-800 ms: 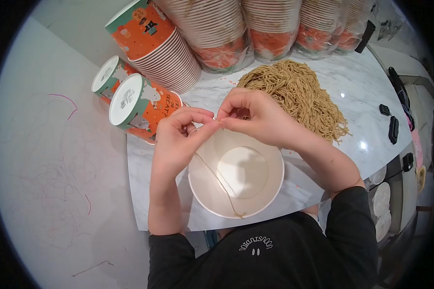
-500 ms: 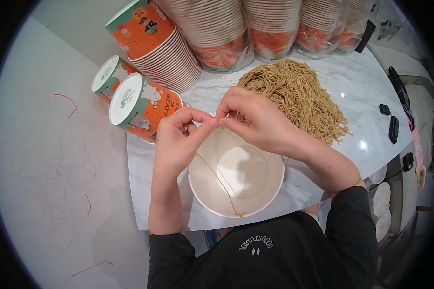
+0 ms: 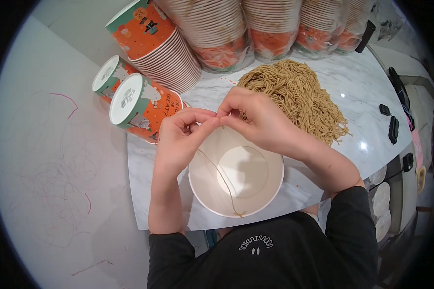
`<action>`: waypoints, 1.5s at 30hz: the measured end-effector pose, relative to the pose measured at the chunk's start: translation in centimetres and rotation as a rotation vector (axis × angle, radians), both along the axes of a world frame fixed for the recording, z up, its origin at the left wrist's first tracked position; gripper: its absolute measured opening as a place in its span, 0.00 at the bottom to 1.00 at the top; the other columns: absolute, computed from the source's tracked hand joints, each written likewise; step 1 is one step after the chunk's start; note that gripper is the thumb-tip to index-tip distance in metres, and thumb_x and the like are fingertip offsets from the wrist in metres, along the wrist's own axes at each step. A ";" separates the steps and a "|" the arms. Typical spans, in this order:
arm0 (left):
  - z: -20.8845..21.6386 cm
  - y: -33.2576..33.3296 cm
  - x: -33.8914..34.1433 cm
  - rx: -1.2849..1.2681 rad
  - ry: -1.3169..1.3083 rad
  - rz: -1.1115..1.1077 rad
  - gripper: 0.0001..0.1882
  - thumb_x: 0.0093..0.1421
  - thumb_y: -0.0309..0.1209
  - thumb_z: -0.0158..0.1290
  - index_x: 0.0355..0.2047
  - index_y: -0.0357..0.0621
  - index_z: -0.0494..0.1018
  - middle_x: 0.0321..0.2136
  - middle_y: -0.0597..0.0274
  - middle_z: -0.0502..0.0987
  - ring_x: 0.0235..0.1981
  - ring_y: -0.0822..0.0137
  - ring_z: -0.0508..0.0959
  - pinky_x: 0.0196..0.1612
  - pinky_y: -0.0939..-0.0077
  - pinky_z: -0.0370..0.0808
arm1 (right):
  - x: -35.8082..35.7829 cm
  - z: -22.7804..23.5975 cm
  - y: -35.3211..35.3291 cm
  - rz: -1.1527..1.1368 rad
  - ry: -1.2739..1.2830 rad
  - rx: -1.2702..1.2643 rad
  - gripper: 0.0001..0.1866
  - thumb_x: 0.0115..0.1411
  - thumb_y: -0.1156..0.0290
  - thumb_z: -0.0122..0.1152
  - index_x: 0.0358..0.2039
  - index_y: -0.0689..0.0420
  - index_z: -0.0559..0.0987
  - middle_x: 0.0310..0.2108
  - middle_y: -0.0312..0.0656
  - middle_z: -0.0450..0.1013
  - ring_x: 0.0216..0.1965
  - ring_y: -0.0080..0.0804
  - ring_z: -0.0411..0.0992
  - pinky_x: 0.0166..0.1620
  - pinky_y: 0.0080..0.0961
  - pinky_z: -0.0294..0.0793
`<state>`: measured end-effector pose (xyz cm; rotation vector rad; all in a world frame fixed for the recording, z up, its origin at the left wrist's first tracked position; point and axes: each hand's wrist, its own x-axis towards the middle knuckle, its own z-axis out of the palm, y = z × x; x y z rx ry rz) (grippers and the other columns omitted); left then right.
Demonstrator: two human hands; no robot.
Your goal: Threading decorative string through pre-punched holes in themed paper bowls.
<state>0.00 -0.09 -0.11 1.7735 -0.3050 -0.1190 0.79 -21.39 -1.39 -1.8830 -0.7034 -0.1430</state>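
Both hands meet over the far rim of a white paper bucket (image 3: 270,188) that stands open side up at the table's near edge. My left hand (image 3: 181,137) is closed, its thumb and forefinger pinching a thin tan cord (image 3: 217,166). From beneath that hand the cord runs down across the bucket's inside to a small knot at its near rim. My right hand (image 3: 255,115) pinches the cord's end, fingertips pressed against those of the left; the exact grip there is hidden. Just beyond the right hand lies a big heap of tan cords (image 3: 299,91).
At the left, two upturned orange and green paper buckets (image 3: 140,108) stand before a tilted nested stack (image 3: 166,60). Several plastic-wrapped bucket stacks (image 3: 272,29) line the back. Small black objects (image 3: 394,129) lie near the table's right edge. A scribbled white wall (image 3: 58,168) borders the left.
The fingertips of both hands have drawn slightly closer together, and the pinch has shifted a little to the right. The bucket and cord heap stay put.
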 end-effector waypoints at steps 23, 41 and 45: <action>1.2 1.0 -0.2 -0.005 0.101 0.015 0.02 0.59 0.21 0.60 0.32 0.34 0.79 0.24 0.75 0.75 0.23 0.87 0.68 0.27 0.89 0.64 | -0.8 0.6 -0.4 -0.049 -0.174 -0.208 0.06 0.51 0.71 0.66 0.26 0.59 0.78 0.31 0.45 0.74 0.38 0.46 0.75 0.41 0.41 0.74; 3.3 1.2 -1.8 -0.192 0.142 -0.119 0.15 0.65 0.23 0.58 0.47 0.40 0.66 0.32 0.59 0.81 0.26 0.79 0.77 0.27 0.87 0.71 | -1.1 1.3 -0.3 0.015 -0.092 -0.066 0.09 0.54 0.67 0.70 0.35 0.56 0.84 0.34 0.43 0.76 0.37 0.46 0.77 0.39 0.39 0.76; 4.2 -0.4 -3.5 -0.243 0.100 -0.134 0.11 0.65 0.19 0.55 0.44 0.37 0.66 0.34 0.53 0.82 0.25 0.77 0.77 0.30 0.86 0.73 | -1.1 0.7 -0.1 0.078 -0.163 -0.011 0.09 0.55 0.67 0.70 0.36 0.54 0.86 0.32 0.40 0.76 0.36 0.44 0.77 0.39 0.39 0.76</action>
